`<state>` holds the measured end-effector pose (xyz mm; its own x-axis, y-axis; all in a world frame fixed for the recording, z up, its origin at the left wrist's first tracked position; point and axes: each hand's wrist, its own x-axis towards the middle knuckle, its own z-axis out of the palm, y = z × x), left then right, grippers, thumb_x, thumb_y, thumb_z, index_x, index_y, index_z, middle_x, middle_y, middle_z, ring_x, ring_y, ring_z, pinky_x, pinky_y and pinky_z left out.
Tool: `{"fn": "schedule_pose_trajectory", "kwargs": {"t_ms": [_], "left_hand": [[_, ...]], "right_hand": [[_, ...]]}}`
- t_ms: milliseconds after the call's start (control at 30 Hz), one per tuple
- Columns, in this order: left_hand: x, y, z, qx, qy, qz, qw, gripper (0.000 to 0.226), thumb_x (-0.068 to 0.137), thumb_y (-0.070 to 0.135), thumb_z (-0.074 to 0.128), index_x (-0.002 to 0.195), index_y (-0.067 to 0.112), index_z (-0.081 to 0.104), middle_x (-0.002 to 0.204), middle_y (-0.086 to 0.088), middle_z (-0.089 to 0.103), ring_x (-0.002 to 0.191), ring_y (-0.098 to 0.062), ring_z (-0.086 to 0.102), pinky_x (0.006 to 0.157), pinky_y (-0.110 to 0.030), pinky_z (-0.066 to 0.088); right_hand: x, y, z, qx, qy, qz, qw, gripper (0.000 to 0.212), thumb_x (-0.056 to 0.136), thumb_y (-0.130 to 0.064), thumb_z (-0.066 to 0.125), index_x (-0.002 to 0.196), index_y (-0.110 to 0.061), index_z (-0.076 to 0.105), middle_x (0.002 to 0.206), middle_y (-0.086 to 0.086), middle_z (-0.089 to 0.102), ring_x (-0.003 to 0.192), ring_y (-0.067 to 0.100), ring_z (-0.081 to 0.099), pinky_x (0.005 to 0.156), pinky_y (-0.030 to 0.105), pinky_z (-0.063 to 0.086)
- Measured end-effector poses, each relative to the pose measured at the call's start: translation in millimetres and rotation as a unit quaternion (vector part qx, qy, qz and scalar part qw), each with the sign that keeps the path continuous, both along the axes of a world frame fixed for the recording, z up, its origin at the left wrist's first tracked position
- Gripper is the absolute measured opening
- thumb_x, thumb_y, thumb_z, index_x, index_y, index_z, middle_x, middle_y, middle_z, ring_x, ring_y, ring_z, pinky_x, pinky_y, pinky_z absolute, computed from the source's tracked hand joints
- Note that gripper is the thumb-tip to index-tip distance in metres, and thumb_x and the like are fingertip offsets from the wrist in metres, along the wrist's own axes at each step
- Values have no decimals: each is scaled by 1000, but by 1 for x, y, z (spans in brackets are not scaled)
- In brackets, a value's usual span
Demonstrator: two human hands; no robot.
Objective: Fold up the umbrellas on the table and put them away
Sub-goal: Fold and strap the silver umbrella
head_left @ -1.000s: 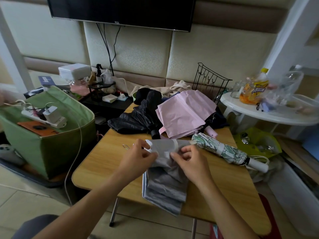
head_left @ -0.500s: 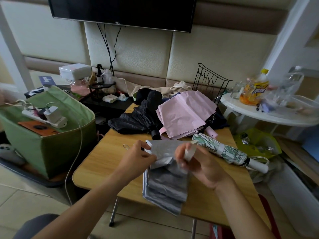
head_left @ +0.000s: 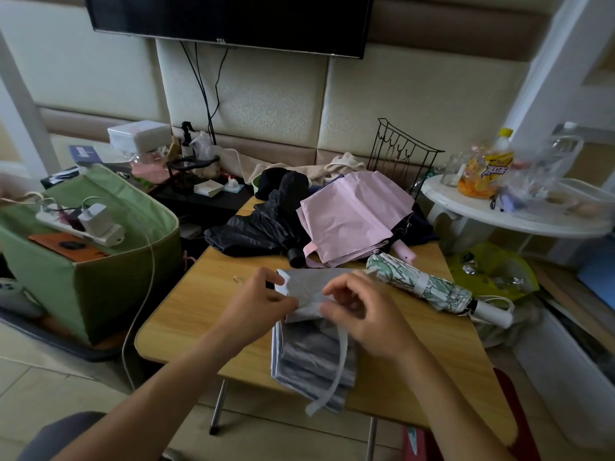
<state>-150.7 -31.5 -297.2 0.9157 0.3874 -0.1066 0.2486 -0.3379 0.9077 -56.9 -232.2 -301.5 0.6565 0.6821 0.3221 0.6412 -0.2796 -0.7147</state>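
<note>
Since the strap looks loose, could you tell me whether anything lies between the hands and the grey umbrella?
Nothing visible does: the left hand and right hand both grip the grey folded fabric umbrella directly, its white strap hanging loose.

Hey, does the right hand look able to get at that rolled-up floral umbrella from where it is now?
Probably yes. The floral umbrella lies bare on the table just beyond the right hand, nothing between them, though that hand is busy with the grey umbrella.
</note>
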Motion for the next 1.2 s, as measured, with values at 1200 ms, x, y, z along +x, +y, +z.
{"fn": "schedule_pose_trajectory", "kwargs": {"t_ms": [1200], "left_hand": [[-7,10,-31,455,33,-347,819,81,71,82,66,133,36,40,138,18,39,132,-5,36,118,-34,12]], "right_hand": [[-7,-12,-10,-184,5,49,982,18,93,-41,72,85,-25,74,84,-10,71,79,6,63,69,28,49]]}}
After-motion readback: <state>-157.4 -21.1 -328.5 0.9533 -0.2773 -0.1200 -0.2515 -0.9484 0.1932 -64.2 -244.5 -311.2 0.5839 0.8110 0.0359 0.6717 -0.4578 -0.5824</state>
